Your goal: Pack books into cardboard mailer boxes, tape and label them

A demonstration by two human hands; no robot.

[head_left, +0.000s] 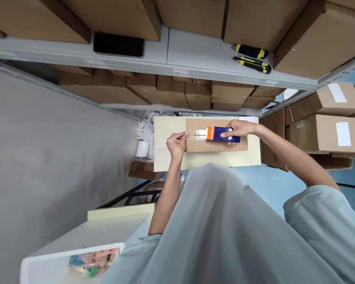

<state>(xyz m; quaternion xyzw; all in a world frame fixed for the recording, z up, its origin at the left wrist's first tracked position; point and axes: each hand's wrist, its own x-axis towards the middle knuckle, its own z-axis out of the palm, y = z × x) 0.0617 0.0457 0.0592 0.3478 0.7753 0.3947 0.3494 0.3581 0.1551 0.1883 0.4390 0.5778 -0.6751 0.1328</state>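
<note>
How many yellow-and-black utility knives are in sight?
2. Both lie on the upper shelf, toward the right: the rear knife, and the front knife nearer the shelf's edge. Others may be hidden.

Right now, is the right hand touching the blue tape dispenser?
Touching: the head view shows the right hand gripping the blue tape dispenser, a digit lying across its top.

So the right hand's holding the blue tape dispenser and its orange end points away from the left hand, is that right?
No: the right hand holds the blue tape dispenser, but the head view shows its orange end pointing toward the left hand.
</note>
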